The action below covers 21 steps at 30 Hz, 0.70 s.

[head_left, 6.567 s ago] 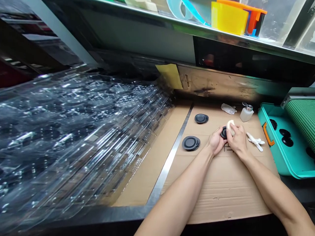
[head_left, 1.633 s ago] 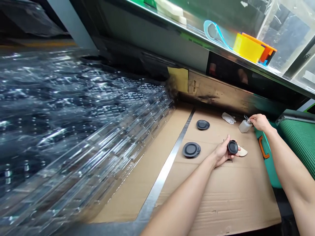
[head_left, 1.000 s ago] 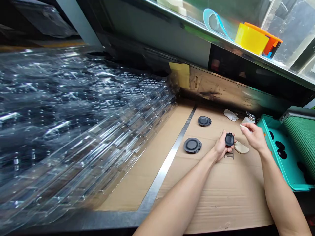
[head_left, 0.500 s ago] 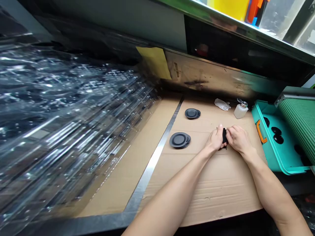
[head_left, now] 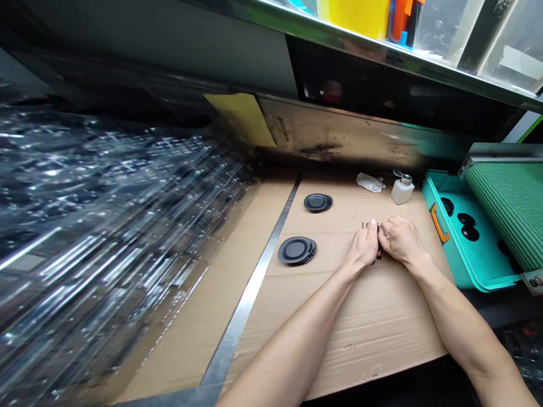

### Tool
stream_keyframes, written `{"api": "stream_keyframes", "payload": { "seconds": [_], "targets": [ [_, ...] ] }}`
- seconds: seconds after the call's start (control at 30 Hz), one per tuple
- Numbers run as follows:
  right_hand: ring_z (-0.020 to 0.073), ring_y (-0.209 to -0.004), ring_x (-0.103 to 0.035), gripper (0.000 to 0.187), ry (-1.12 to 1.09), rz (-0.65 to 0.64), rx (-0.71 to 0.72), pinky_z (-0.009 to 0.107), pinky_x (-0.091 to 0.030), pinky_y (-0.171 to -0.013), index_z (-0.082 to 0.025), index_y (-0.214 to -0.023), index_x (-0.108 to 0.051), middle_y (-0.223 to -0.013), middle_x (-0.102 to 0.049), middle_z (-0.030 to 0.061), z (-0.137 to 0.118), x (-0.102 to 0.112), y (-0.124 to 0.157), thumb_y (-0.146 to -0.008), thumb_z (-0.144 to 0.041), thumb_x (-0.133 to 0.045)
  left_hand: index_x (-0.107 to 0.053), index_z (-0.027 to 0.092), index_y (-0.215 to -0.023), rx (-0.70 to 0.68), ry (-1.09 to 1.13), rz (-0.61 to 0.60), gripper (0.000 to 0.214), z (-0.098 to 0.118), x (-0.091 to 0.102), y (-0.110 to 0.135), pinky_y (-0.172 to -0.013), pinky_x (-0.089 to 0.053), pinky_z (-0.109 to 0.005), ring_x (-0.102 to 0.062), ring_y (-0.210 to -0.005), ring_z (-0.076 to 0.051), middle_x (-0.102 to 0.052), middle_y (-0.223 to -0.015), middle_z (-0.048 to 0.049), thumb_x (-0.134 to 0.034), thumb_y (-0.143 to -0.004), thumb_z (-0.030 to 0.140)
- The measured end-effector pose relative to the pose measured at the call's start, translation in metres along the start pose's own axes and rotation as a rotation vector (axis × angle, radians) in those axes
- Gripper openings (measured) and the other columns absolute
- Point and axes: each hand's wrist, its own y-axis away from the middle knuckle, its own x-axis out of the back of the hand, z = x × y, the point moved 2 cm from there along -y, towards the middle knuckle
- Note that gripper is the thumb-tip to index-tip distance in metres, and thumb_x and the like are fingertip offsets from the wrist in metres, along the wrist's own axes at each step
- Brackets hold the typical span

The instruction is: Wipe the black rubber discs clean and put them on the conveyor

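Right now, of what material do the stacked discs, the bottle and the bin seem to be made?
Stacked discs: dull, almost glint-free black, so plastic or rubber.
Bottle: milky white, perhaps plastic or frosted glass; its cap shines like metal.
Bin: smooth, evenly teal, most likely moulded plastic.

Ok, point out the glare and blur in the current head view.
Head view: the stacked clear plastic trays are blurred and streaked with white glare; the long silver strip reflects brightly; the bare left hand and right hand look sharper.
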Motion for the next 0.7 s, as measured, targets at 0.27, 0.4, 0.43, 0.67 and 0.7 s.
{"api": "stream_keyframes", "payload": {
  "seconds": [0.27,0.4,0.43,0.67,0.7],
  "targets": [
    [0.0201,-0.079,-0.056,0.018,-0.025,-0.013,-0.018,0.031,-0.038,-0.074,-0.019,-0.077,-0.066,-0.082,-0.069,0.0069,0.0018,-0.0041,0.0006,-0.092,-0.020,-0.058,-0.056,0.020,-0.053,0.013,-0.037,0.013,0.074,0.0046,-0.0019,0.0045,-0.045,-0.040,-0.025,-0.053,-0.038,-0.015,-0.055,-0.043,-0.0056,-0.020,-0.103,0.061],
    [0.0200,-0.078,-0.055,0.020,-0.027,0.018,0.006,0.031,-0.038,-0.074,-0.020,-0.076,-0.063,-0.083,-0.068,0.0067,0.0004,-0.0041,0.0001,-0.093,-0.018,-0.054,-0.055,0.019,-0.050,-0.022,-0.031,0.011,0.074,0.0036,-0.0032,0.0042,-0.047,-0.041,-0.024,-0.053,-0.039,-0.014,-0.055,-0.043,-0.0063,-0.023,-0.104,0.058],
    [0.0200,-0.078,-0.054,0.019,-0.031,0.017,0.003,0.031,-0.038,-0.074,-0.020,-0.076,-0.063,-0.082,-0.068,0.0064,0.0005,-0.0045,0.0002,-0.093,-0.018,-0.054,-0.055,0.019,-0.050,-0.025,-0.015,0.010,0.073,0.0033,-0.0033,0.0041,-0.046,-0.041,-0.024,-0.052,-0.039,-0.014,-0.055,-0.043,-0.0060,-0.024,-0.104,0.059],
    [0.0205,-0.079,-0.054,0.019,-0.019,0.021,0.000,0.032,-0.038,-0.074,-0.021,-0.077,-0.062,-0.083,-0.068,0.0059,-0.0013,-0.0071,0.0006,-0.094,-0.019,-0.054,-0.053,0.021,-0.050,-0.017,0.003,0.029,0.075,0.0023,-0.0031,0.0045,-0.042,-0.039,-0.025,-0.052,-0.035,-0.015,-0.053,-0.041,-0.0054,-0.021,-0.102,0.064],
    [0.0206,-0.079,-0.054,0.019,-0.017,0.026,-0.004,0.032,-0.038,-0.074,-0.021,-0.077,-0.062,-0.083,-0.068,0.0059,-0.0016,-0.0075,0.0005,-0.094,-0.019,-0.054,-0.054,0.021,-0.050,-0.018,0.008,0.027,0.075,0.0020,-0.0031,0.0042,-0.042,-0.039,-0.025,-0.053,-0.036,-0.015,-0.053,-0.041,-0.0055,-0.021,-0.102,0.064]
  ]
}}
